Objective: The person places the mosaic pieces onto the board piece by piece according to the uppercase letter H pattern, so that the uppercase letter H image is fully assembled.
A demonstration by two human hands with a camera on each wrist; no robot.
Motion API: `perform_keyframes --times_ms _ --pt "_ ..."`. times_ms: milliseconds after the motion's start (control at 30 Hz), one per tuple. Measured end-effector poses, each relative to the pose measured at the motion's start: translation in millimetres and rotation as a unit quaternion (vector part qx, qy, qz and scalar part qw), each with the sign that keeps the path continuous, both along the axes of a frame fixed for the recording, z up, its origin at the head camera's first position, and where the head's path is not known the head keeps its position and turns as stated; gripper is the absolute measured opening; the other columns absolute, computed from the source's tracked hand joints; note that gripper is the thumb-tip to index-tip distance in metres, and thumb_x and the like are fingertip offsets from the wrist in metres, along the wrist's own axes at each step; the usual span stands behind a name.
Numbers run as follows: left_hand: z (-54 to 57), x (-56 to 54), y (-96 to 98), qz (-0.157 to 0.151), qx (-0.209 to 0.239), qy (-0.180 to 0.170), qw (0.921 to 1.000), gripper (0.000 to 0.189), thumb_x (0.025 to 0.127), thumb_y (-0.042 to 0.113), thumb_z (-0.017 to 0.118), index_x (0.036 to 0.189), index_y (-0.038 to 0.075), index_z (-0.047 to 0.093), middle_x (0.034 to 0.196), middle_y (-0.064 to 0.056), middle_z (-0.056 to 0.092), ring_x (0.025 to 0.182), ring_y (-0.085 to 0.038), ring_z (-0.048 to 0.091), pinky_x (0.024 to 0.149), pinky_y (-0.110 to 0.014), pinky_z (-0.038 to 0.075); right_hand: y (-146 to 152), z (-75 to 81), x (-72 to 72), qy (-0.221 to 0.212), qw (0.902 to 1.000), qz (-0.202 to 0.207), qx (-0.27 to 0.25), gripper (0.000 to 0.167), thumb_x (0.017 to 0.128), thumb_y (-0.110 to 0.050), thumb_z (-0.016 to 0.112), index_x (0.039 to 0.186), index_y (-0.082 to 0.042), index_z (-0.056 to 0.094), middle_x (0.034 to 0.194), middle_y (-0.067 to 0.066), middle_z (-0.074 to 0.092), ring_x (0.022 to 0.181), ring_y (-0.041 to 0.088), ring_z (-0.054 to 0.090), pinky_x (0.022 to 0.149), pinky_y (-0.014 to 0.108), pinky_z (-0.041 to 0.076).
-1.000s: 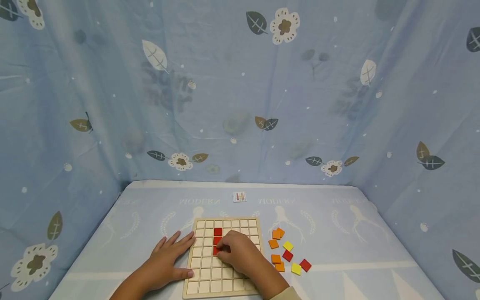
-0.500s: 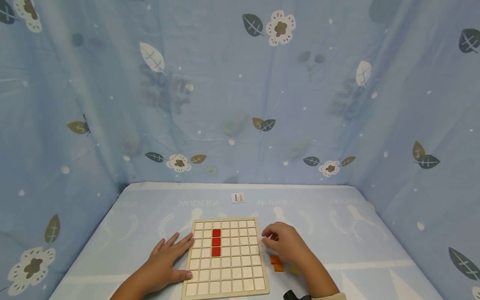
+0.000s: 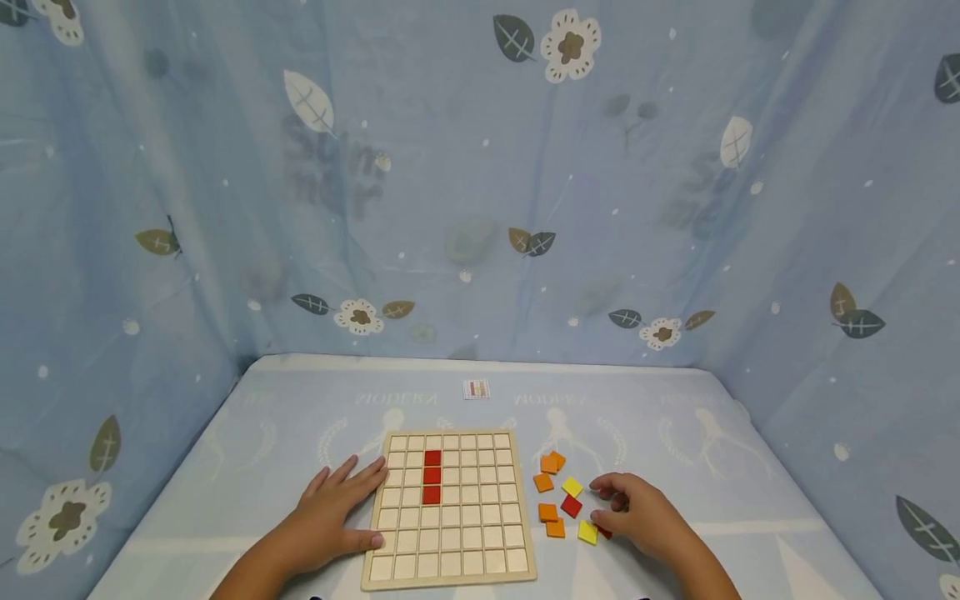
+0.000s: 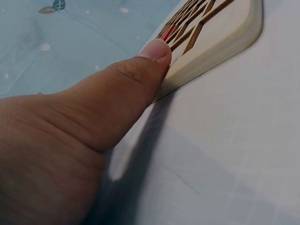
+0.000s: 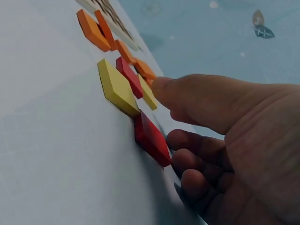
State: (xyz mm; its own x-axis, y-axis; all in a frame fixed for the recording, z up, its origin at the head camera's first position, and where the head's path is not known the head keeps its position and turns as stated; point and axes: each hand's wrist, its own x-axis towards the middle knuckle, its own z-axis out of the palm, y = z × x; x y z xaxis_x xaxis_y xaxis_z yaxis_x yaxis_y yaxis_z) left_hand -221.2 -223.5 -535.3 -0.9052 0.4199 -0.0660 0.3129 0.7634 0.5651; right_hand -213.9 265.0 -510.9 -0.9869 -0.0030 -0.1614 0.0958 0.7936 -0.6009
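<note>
Fingers of the person's right hand are loosely bent, the thumb standing apart from them, so that the hand grasps nothing. Its fingertips are just beside the nearest red tile; whether they touch it cannot be told. From the head view the thumb covers most of that tile. The left hand lies with its fingers spread and released, thumb tip resting on the rim of a wooden grid board and fingertips at its left edge.

Close to the right hand, a yellow tile lies next to the red one. To the right of the board, a little farther off, are two orange tiles side by side, a second red tile, a second yellow tile, a lone orange tile and, farthest of the group, an overlapping orange pair.

On the board, three red squares fill the third column from the left, second to fourth rows from the far edge. Beyond the board, a small printed card lies on the pale tabletop, which ends at a blue curtain patterned with leaves and flowers.
</note>
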Motion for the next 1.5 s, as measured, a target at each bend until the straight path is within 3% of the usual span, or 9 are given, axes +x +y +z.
perform_keyframes --times_ms 233,467,700,1100,1500 --pt "2.1 -1.7 0.9 0.003 -0.003 -0.003 1.0000 0.106 0.077 0.075 0.073 0.163 0.021 0.041 0.172 0.006 0.029 0.161 -0.046 0.012 0.121 -0.071 -0.003 5 -4.3 3.1 0.004 0.9990 0.043 -0.006 0.046 0.077 -0.031 0.094 0.118 -0.027 0.073 0.103 -0.007 0.061 0.092 0.014 0.052 0.076 0.026 0.047" --pt "0.8 -0.5 0.4 0.007 -0.008 -0.011 0.9999 0.105 0.077 0.073 0.075 0.163 0.023 0.041 0.172 0.007 0.029 0.161 -0.045 0.011 0.121 -0.071 -0.003 7 -6.7 6.7 0.006 0.9976 0.069 -0.004 0.043 0.079 -0.027 0.093 0.117 -0.025 0.074 0.108 -0.008 0.062 0.095 0.015 0.052 0.077 0.023 0.048" --pt "-0.3 -1.2 -0.3 0.005 -0.013 -0.009 0.9999 0.106 0.077 0.076 0.073 0.163 0.023 0.041 0.173 0.007 0.028 0.161 -0.045 0.011 0.121 -0.071 -0.003 9 -6.5 8.3 0.011 0.9971 0.075 0.002 0.035 0.081 -0.029 0.091 0.112 -0.027 0.074 0.109 -0.010 0.065 0.096 0.013 0.055 0.082 0.023 0.051" --pt "2.5 -1.2 1.7 0.010 -0.013 -0.022 0.9996 0.105 0.077 0.074 0.074 0.163 0.023 0.041 0.173 0.007 0.028 0.161 -0.045 0.009 0.121 -0.071 -0.004 13 -3.6 11.3 0.004 0.9973 0.072 0.006 0.021 0.086 -0.019 0.086 0.101 -0.026 0.074 0.098 -0.007 0.062 0.089 0.014 0.054 0.075 0.023 0.049" --pt "3.6 0.6 2.5 0.011 -0.011 -0.021 0.9997 0.104 0.077 0.073 0.075 0.162 0.023 0.042 0.172 0.006 0.030 0.161 -0.045 0.011 0.121 -0.071 -0.003 10 -2.6 10.9 -0.022 0.9985 0.048 0.014 0.020 0.085 -0.021 0.087 0.097 -0.022 0.072 0.094 -0.004 0.060 0.086 0.015 0.053 0.072 0.027 0.046"
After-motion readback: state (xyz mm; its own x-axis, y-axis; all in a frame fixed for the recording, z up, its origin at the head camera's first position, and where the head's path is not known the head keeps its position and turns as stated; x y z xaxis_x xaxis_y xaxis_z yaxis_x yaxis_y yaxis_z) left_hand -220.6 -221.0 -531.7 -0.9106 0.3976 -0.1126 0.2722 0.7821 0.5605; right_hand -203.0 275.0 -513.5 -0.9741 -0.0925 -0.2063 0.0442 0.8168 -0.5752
